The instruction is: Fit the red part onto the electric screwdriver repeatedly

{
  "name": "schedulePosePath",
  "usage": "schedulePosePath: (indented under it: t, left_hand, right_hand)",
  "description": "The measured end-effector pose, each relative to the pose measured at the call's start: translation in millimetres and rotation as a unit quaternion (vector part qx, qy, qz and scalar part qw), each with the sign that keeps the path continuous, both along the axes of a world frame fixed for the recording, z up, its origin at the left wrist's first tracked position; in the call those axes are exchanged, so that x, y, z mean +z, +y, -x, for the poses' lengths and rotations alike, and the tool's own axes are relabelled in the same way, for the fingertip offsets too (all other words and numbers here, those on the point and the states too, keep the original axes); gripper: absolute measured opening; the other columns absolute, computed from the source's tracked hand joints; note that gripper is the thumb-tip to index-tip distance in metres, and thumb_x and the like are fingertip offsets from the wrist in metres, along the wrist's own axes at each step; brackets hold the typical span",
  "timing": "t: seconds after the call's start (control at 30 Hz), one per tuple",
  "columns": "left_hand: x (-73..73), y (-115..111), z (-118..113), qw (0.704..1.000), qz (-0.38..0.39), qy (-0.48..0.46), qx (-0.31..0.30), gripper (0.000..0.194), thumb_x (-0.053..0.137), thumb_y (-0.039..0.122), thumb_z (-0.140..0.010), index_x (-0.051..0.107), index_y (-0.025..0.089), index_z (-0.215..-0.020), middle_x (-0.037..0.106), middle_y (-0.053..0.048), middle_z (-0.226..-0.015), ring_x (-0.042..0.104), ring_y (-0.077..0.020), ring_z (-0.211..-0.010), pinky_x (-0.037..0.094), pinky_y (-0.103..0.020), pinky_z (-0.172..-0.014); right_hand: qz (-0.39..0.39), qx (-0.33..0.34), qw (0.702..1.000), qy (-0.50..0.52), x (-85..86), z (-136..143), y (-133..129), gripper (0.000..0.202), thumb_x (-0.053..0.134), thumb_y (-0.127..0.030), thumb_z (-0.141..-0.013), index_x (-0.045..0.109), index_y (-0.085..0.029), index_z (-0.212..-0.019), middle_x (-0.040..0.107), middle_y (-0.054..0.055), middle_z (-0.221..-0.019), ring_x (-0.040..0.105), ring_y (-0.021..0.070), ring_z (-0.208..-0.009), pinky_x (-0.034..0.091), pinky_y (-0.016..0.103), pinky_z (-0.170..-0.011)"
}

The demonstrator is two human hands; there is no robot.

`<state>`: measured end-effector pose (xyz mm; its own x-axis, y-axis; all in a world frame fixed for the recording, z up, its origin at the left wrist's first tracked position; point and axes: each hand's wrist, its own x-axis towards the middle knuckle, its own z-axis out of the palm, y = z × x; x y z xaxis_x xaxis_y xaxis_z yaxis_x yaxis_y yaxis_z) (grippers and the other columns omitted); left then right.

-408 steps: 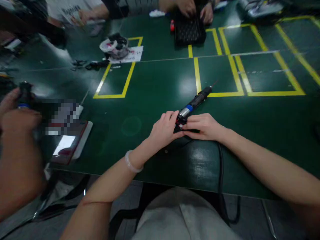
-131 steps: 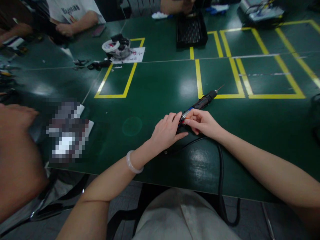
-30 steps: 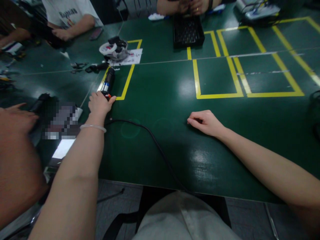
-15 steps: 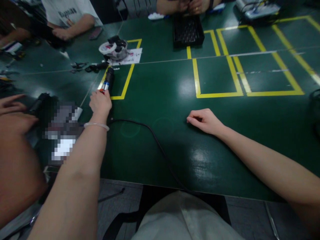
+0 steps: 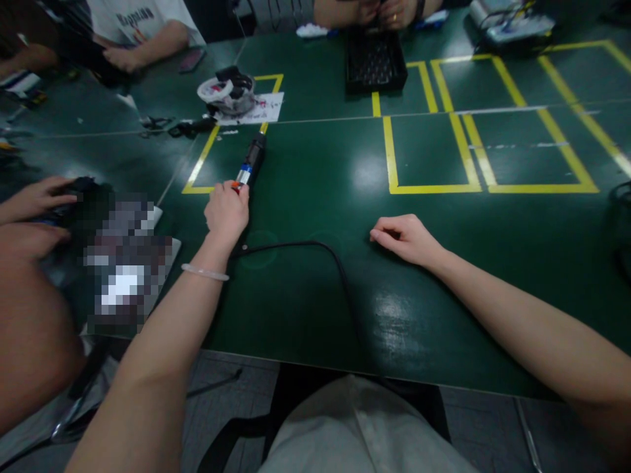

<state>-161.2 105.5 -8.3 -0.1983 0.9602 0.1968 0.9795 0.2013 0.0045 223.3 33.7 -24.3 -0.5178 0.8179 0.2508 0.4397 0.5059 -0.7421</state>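
Observation:
My left hand (image 5: 227, 211) is wrapped round a corded electric screwdriver (image 5: 253, 154) with a black nose, a blue band and an orange-red part by my fingers. It lies low over the green table (image 5: 305, 322), nose pointing away from me. From its rear end a black cable (image 5: 296, 244) runs right and then down toward the table's near edge. My right hand (image 5: 405, 240) rests on the table with the fingers curled in, and nothing shows in them.
Yellow tape outlines (image 5: 434, 189) mark the table. Beyond the screwdriver, a clear bag with dark items (image 5: 231, 95) lies on a white paper (image 5: 270, 108). A black tray (image 5: 377, 66) stands at the far side before another person's hands. At left, a co-worker's hand (image 5: 46, 197) holds a dark tool.
My left hand has moved right with the screwdriver, which now tilts more to the right. Its cable has shifted right too. My right hand has stayed in place.

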Motion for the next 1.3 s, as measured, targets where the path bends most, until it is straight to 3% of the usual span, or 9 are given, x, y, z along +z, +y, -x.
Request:
schedulePosePath:
  t: [0.4, 0.53, 0.7, 0.87, 1.0, 1.13, 1.23, 1.3]
  left_hand:
    - [14.7, -71.1, -109.1, 0.982, 0.060, 0.019, -0.177, 0.039, 0.042, 0.041, -0.108, 0.055, 0.014, -0.134, 0.060, -0.017, -0.119, 0.061, -0.0323, -0.104, 0.055, -0.039, -0.077]
    - [11.8, -88.3, -136.0, 0.969, 0.046, 0.030, -0.243, 0.035, 0.049, 0.040, -0.107, 0.056, 0.014, -0.130, 0.061, -0.015, -0.115, 0.061, -0.0302, -0.100, 0.053, -0.037, -0.074]
    - [11.3, -106.0, -165.0, 0.950, 0.056, 0.019, -0.308, 0.035, 0.057, 0.040, -0.105, 0.055, 0.016, -0.130, 0.063, -0.012, -0.115, 0.062, -0.0276, -0.100, 0.051, -0.035, -0.075]
    - [9.7, -113.0, -174.0, 0.931, 0.067, 0.005, -0.360, 0.048, 0.059, 0.046, -0.103, 0.049, 0.015, -0.138, 0.062, -0.012, -0.120, 0.061, -0.0278, -0.105, 0.051, -0.036, -0.080]
    - [6.5, -111.0, -168.1, 0.919, 0.061, -0.022, -0.389, 0.067, 0.063, 0.063, -0.096, 0.046, 0.015, -0.140, 0.061, -0.014, -0.125, 0.061, -0.0287, -0.108, 0.051, -0.037, -0.083]
    - [5.6, -109.5, -164.1, 0.915, 0.055, -0.038, -0.398, 0.074, 0.072, 0.061, -0.090, 0.043, 0.016, -0.141, 0.060, -0.014, -0.128, 0.060, -0.0289, -0.110, 0.050, -0.036, -0.086]
    - [5.8, -109.2, -163.4, 0.913, 0.059, -0.048, -0.401, 0.077, 0.076, 0.060, -0.087, 0.043, 0.016, -0.141, 0.059, -0.014, -0.128, 0.060, -0.0288, -0.110, 0.050, -0.035, -0.086]
    - [5.4, -108.6, -162.6, 0.912, 0.063, -0.049, -0.403, 0.082, 0.078, 0.061, -0.085, 0.042, 0.014, -0.142, 0.059, -0.015, -0.128, 0.060, -0.0289, -0.109, 0.050, -0.035, -0.086]
  right_hand:
    - [0.020, 0.003, 0.999, 0.031, -0.6, 4.3, -0.7, 0.027, 0.061, -0.036, -0.093, 0.062, -0.017, -0.073, 0.051, -0.005, -0.055, 0.044, 0.0082, -0.050, 0.032, 0.022, -0.051]
    - [0.031, 0.017, 0.998, 0.057, 0.0, 10.1, -3.7, 0.016, 0.064, -0.032, -0.092, 0.065, -0.016, -0.091, 0.057, -0.005, -0.062, 0.050, 0.0083, -0.053, 0.037, 0.020, -0.053]
    - [0.039, 0.044, 0.996, 0.067, 3.4, 16.0, -8.7, 0.023, 0.067, -0.031, -0.092, 0.060, -0.019, -0.111, 0.057, -0.006, -0.067, 0.051, 0.0078, -0.054, 0.038, 0.019, -0.054]
    - [0.039, 0.056, 0.995, 0.071, 6.4, 17.5, -14.4, 0.014, 0.069, -0.030, -0.090, 0.062, -0.018, -0.092, 0.052, -0.006, -0.063, 0.048, 0.0071, -0.053, 0.037, 0.020, -0.053]
    - [0.188, 0.039, 0.969, 0.157, 5.2, 17.3, -16.1, 0.025, 0.069, -0.038, -0.091, 0.054, -0.019, -0.086, 0.052, -0.008, -0.056, 0.047, 0.0060, -0.043, 0.034, 0.018, -0.043]
    - [0.282, 0.041, 0.939, 0.192, 4.1, 15.7, -14.9, 0.031, 0.068, -0.046, -0.092, 0.053, -0.019, -0.087, 0.053, -0.009, -0.049, 0.047, 0.0070, -0.036, 0.032, 0.018, -0.038]
    - [0.252, 0.050, 0.949, 0.182, 5.7, 13.7, -15.3, 0.028, 0.065, -0.044, -0.094, 0.057, -0.018, -0.088, 0.055, -0.007, -0.052, 0.049, 0.0075, -0.039, 0.035, 0.019, -0.041]
    - [0.172, 0.056, 0.972, 0.149, 7.3, 12.0, -16.4, 0.022, 0.065, -0.038, -0.093, 0.059, -0.018, -0.090, 0.056, -0.006, -0.057, 0.051, 0.0075, -0.044, 0.038, 0.020, -0.045]
